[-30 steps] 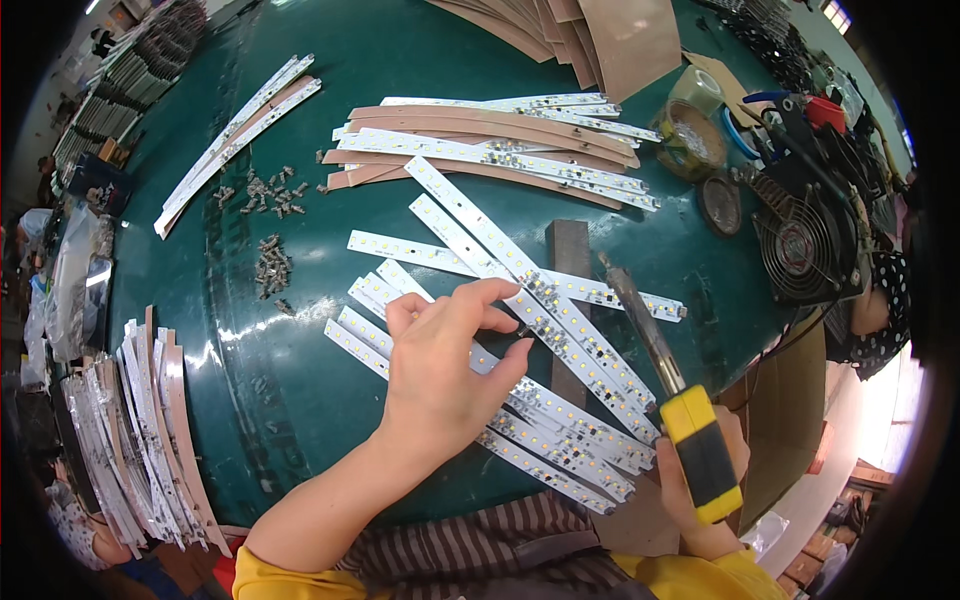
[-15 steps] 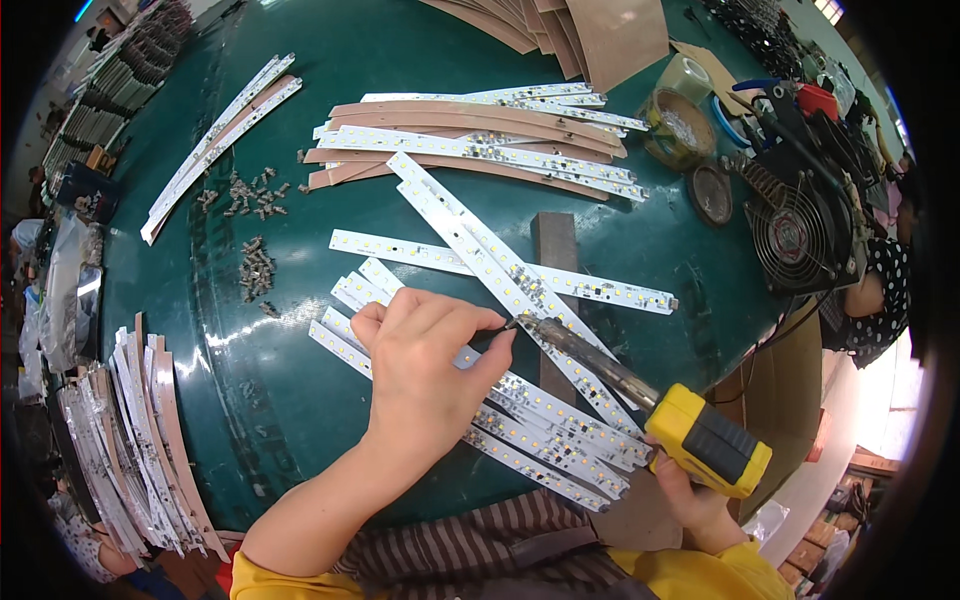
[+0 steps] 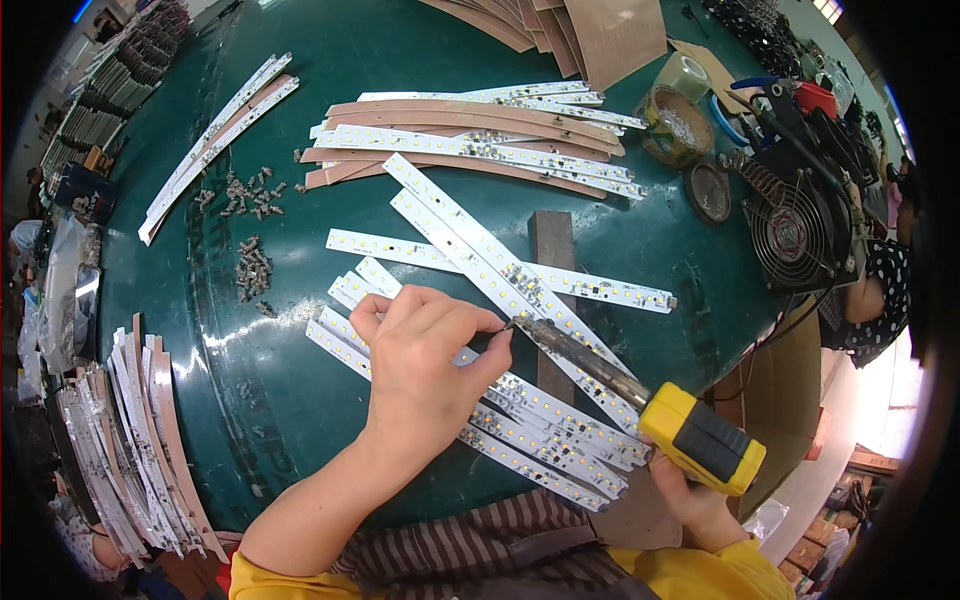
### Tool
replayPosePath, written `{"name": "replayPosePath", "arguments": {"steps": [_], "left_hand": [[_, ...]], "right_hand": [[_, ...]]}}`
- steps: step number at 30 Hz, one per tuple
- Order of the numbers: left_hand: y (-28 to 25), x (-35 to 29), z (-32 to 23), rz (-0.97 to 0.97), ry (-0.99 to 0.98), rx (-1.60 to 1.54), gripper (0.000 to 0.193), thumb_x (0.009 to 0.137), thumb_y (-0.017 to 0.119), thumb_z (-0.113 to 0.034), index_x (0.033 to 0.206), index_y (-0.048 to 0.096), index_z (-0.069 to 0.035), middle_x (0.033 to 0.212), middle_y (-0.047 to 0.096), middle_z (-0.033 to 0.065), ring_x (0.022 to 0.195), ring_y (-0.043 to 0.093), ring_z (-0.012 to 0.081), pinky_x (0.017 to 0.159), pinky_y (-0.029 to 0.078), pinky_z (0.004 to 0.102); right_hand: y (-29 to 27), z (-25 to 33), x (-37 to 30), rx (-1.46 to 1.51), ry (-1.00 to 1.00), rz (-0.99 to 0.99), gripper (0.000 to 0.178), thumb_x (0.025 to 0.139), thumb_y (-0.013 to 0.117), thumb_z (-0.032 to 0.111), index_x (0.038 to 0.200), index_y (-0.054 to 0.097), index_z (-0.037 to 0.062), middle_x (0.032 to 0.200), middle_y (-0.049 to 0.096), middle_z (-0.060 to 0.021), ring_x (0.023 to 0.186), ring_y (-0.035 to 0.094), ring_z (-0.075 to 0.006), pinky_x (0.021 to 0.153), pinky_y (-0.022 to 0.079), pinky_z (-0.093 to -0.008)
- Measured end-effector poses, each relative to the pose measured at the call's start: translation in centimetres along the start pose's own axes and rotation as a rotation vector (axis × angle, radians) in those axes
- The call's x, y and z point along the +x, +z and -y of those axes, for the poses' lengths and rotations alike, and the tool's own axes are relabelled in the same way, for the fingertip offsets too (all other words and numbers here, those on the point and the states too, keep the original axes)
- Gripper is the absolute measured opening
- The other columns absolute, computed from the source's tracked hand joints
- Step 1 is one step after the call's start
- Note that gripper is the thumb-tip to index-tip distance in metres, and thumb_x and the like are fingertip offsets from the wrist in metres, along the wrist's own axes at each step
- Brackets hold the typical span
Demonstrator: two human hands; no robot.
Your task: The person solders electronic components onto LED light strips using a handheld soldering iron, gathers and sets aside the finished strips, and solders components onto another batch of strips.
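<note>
Working in a cluttered workshop at a glossy dark-green table bearing flat brown sheets. Pinching a small dark piece in the left hand above crossed white LED-dotted strips, and gripping a yellow-and-black tool in the right hand with its grey metal barrel ending beside the piece. Showing tiny print along the strips, too small to read.

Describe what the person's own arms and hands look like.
Neither the bare left hand nor the bare right hand, partly hidden, wears a glove. A yellow fabric left sleeve stops well short of the hand, leaving the left forearm uncovered, with no watch or bracelet showing. A matching yellow fabric right sleeve also ends before the hand.
</note>
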State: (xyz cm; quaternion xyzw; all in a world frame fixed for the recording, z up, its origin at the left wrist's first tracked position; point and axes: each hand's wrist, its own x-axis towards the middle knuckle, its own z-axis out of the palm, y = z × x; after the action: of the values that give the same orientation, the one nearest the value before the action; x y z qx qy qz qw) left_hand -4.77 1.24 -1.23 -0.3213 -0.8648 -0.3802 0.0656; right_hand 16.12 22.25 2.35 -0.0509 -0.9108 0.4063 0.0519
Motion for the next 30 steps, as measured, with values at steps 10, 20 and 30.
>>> {"name": "replayPosePath", "arguments": {"steps": [10,20,30], "left_hand": [[0.0,0.3,-0.1,-0.033,0.086,0.055,0.015,0.066,0.079,-0.009,0.072,0.066,-0.013,0.069,0.059,-0.0026,0.075,0.058,0.0172,0.080,0.030,0.0412],[-0.3,0.3,-0.6,-0.014,0.059,0.090,0.015,0.066,0.080,-0.011,0.073,0.067,-0.013,0.070,0.061,-0.0028,0.077,0.058,0.0165,0.082,0.030,0.0409],[0.1,0.2,-0.6,0.006,0.057,0.058,0.015,0.066,0.081,-0.012,0.074,0.068,-0.013,0.070,0.062,-0.0024,0.079,0.058,0.0165,0.085,0.027,0.0409]], "right_hand": [[0.1,-0.4,-1.0,0.228,0.210,-0.076,0.025,0.094,0.064,0.016,0.111,0.063,-0.0027,0.093,0.065,-0.0072,0.076,0.059,-0.0113,0.069,0.047,-0.0251],[-2.8,-1.3,4.0,1.055,0.404,-0.512,0.035,0.102,0.051,0.032,0.114,0.057,-0.0002,0.093,0.066,-0.0153,0.049,0.051,-0.0135,0.047,0.042,-0.0255],[-8.9,-6.0,12.7,1.138,0.448,-0.549,0.039,0.099,0.058,0.035,0.114,0.057,-0.0010,0.096,0.065,-0.0154,0.054,0.051,-0.0104,0.047,0.042,-0.0228]]}}
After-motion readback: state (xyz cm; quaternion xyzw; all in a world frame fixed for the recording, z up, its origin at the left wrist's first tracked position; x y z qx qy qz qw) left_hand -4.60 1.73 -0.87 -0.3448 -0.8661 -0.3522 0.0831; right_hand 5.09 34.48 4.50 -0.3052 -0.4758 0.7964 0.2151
